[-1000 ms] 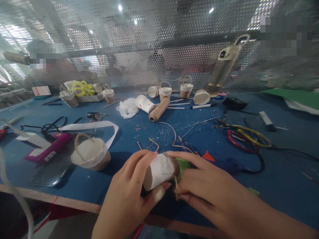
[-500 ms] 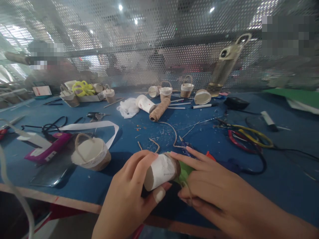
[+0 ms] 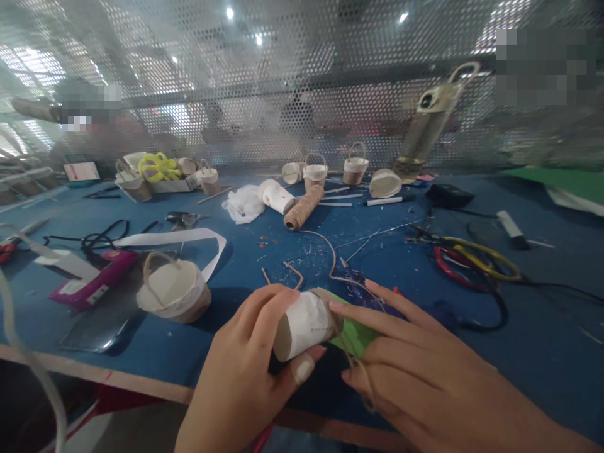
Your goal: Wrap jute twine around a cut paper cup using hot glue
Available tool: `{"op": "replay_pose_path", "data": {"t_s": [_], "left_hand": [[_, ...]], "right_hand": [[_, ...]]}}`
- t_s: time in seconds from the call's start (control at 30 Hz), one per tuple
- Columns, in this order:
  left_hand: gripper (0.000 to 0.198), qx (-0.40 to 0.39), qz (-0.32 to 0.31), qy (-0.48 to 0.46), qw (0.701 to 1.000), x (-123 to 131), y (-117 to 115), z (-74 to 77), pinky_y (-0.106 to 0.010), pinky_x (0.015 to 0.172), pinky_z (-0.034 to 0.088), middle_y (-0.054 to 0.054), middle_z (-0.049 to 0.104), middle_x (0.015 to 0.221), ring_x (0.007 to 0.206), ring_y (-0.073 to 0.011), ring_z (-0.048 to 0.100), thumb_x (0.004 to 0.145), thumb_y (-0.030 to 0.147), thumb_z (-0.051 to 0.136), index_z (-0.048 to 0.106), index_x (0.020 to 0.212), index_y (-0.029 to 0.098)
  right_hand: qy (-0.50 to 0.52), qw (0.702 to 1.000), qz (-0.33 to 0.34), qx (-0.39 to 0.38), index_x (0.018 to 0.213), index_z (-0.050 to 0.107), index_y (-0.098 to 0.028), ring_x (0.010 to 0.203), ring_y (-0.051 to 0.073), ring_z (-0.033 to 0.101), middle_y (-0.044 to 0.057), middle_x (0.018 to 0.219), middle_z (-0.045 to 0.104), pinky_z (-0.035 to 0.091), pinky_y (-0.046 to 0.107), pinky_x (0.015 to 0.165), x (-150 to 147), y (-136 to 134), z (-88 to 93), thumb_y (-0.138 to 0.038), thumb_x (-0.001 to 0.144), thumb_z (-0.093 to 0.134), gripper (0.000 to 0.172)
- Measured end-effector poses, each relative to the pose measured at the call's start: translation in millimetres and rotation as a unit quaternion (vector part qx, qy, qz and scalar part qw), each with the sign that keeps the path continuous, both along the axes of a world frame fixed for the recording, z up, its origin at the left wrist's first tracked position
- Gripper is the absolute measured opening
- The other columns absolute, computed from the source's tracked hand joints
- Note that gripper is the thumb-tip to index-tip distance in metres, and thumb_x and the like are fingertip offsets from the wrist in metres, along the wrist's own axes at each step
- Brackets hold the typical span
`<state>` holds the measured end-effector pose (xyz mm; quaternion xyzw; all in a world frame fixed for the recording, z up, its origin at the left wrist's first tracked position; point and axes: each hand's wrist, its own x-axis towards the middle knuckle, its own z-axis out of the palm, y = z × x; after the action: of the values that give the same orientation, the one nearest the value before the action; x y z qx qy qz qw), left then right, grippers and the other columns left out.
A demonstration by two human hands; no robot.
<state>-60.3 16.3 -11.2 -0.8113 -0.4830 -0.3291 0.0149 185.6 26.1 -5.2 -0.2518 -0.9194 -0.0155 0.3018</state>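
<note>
My left hand (image 3: 259, 358) is wrapped around a small white paper cup (image 3: 306, 324) tilted on its side, its round end facing left. Brown twine (image 3: 352, 355) is wound about the cup's right end and hangs in a loop by my right hand (image 3: 410, 352). That hand has its index finger against the wound end, while the lower fingers and thumb are closed around the twine, partly hidden. A green piece (image 3: 356, 336) shows between the cup and my right fingers. From the twine roll (image 3: 304, 209), a strand runs across the table toward my right hand.
A cup basket with a twine handle (image 3: 174, 292) stands left of my left hand. A blue glue gun (image 3: 356, 286) lies just beyond my right hand. Several small baskets, a white tape strip (image 3: 189, 236), a tall bottle (image 3: 427, 126) and cables (image 3: 481, 264) occupy the table.
My right hand has shifted slightly right, and its fingers have moved along the cup's end. More of the green piece shows, and the twine loop hangs lower. My left hand keeps its hold.
</note>
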Motion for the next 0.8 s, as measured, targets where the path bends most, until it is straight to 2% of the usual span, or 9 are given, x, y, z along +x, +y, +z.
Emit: {"op": "replay_pose_path", "data": {"t_s": [0.17, 0.23, 0.37, 0.5, 0.6, 0.8], "left_hand": [[0.043, -0.004, -0.002, -0.004, 1.0, 0, 0, 0.4, -0.037, 0.092, 0.063, -0.012, 0.067, 0.133, 0.117, -0.0262, 0.071, 0.102, 0.045, 0.059, 0.046, 0.138, 0.025], [0.043, -0.005, 0.0, -0.005, 1.0, 1, 0, 0.5, -0.037, 0.091, 0.063, -0.012, 0.067, 0.132, 0.117, -0.0264, 0.071, 0.102, 0.046, 0.059, 0.046, 0.137, 0.025], [0.043, -0.008, 0.006, -0.005, 1.0, 1, 1, 0.8, -0.038, 0.091, 0.063, -0.012, 0.068, 0.131, 0.115, -0.0266, 0.072, 0.102, 0.048, 0.059, 0.046, 0.136, 0.025], [0.044, -0.005, 0.006, -0.004, 1.0, 1, 2, 1.1, -0.039, 0.09, 0.064, -0.012, 0.068, 0.13, 0.114, -0.0268, 0.072, 0.103, 0.05, 0.057, 0.045, 0.137, 0.026], [0.044, -0.003, 0.006, -0.004, 1.0, 2, 3, 1.0, -0.038, 0.091, 0.063, -0.012, 0.067, 0.131, 0.115, -0.0266, 0.072, 0.103, 0.05, 0.057, 0.045, 0.137, 0.025], [0.046, -0.011, 0.009, -0.003, 1.0, 1, 1, -1.0, -0.039, 0.091, 0.063, -0.012, 0.067, 0.132, 0.116, -0.0269, 0.071, 0.102, 0.049, 0.059, 0.044, 0.138, 0.025]], "right_hand": [[-0.035, 0.999, 0.02, 0.008, 0.092, 0.074, -0.024, 0.141, 0.022, 0.059, 0.0, 0.082, 0.076, 0.01, 0.05, 0.135, 2, 2, 5.2, -0.016, 0.105, 0.048, 0.03], [-0.041, 0.999, 0.026, 0.003, 0.093, 0.073, -0.023, 0.141, 0.022, 0.058, 0.0, 0.084, 0.077, 0.011, 0.048, 0.135, 2, 3, 7.6, -0.016, 0.105, 0.05, 0.027], [-0.004, 1.0, 0.025, -0.001, 0.09, 0.074, -0.024, 0.141, 0.022, 0.058, 0.001, 0.083, 0.077, 0.015, 0.05, 0.134, 2, 3, 7.3, -0.02, 0.108, 0.046, 0.033], [-0.029, 0.999, 0.028, -0.014, 0.089, 0.073, -0.023, 0.143, 0.023, 0.056, 0.001, 0.083, 0.077, 0.012, 0.05, 0.135, 1, 3, 6.0, -0.024, 0.108, 0.05, 0.031], [-0.034, 0.999, 0.034, -0.018, 0.089, 0.073, -0.023, 0.145, 0.023, 0.054, 0.0, 0.082, 0.076, 0.01, 0.05, 0.135, 3, 4, 8.1, -0.021, 0.107, 0.05, 0.03], [-0.039, 0.998, 0.046, -0.027, 0.095, 0.075, -0.023, 0.143, 0.021, 0.055, 0.001, 0.086, 0.078, 0.013, 0.045, 0.134, 1, 5, 13.6, -0.022, 0.108, 0.048, 0.03]]}}
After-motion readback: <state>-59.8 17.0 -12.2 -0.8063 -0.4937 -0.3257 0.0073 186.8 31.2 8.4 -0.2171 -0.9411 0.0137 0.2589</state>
